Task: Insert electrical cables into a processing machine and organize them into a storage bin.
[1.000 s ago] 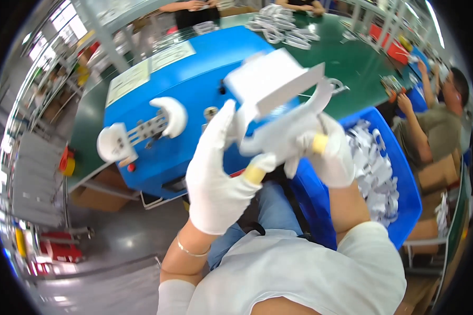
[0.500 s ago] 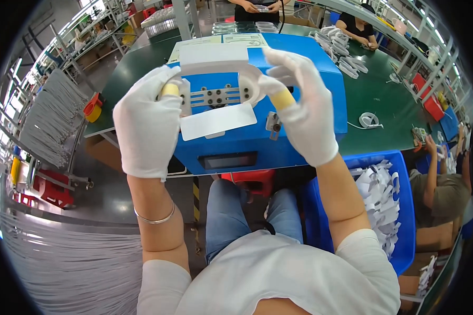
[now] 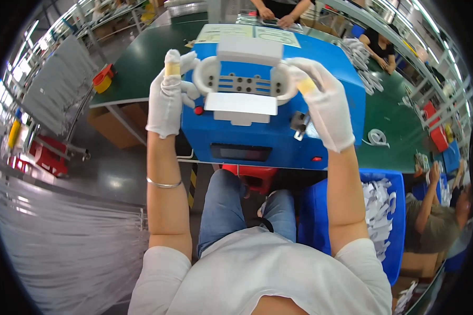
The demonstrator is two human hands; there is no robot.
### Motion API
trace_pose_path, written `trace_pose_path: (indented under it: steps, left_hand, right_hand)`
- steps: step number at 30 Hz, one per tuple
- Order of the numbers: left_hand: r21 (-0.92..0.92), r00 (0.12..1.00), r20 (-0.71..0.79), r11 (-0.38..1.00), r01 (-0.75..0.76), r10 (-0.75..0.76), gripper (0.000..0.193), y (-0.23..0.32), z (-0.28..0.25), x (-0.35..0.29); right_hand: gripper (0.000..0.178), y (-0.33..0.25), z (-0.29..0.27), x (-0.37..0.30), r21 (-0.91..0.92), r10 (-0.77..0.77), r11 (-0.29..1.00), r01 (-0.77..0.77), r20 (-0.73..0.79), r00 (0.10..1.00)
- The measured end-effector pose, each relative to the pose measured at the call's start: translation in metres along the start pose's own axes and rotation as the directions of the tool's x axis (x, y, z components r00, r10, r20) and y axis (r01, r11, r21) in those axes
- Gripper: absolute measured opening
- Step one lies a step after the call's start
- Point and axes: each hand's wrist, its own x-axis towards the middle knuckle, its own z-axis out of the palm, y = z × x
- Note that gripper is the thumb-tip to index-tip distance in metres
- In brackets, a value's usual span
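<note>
A blue machine (image 3: 278, 137) stands in front of me with two rounded white end blocks, the left (image 3: 209, 74) and the right (image 3: 285, 86), joined by slotted metal bars (image 3: 245, 85). A white upper plate (image 3: 249, 50) sits behind them. A white flat piece (image 3: 242, 103) lies level at the front. My left hand (image 3: 168, 97), in a white glove with a yellow-taped thumb, is open beside the left block, holding nothing. My gloved right hand (image 3: 328, 102) has thumb and fingers brought together at the right block; what is between them is hidden.
On the green table (image 3: 142, 52) lie a white coiled strip (image 3: 377, 138) and piled white loops (image 3: 357, 58). A blue bin (image 3: 397, 226) of white scraps stands right of my legs. Hanging white strips (image 3: 63, 247) fill the lower left. Other people work across the table and at right.
My left fingers have come apart from the front piece's left end. My right thumb and fingers have closed at the right block. The front white piece, tilted before, is level. The whole view has shifted.
</note>
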Motion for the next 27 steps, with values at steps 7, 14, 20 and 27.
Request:
trace_pose_path:
  steps: [7,14,20,27]
  left_hand:
    - [0.907,0.924,-0.300,0.371,0.199,0.238,0.045,-0.154,-0.068,-0.031]
    - [0.918,0.928,-0.362,0.209,0.338,0.087,0.054,-0.214,-0.071,-0.034]
    - [0.922,0.886,-0.382,0.054,0.382,0.262,0.017,-0.228,-0.059,-0.025]
    - [0.927,0.768,-0.298,0.364,0.090,0.567,0.034,-0.088,-0.118,-0.063]
  right_hand:
    - [0.024,0.011,-0.014,-0.058,-0.087,-0.117,0.992,0.091,-0.361,0.925]
    - [0.032,0.023,-0.018,-0.082,-0.244,-0.081,0.970,-0.015,-0.378,0.922]
    - [0.036,0.039,-0.032,-0.100,-0.215,-0.028,0.975,-0.061,-0.392,0.919]
    - [0.036,0.025,-0.019,-0.080,-0.290,-0.032,0.955,-0.062,-0.310,0.950]
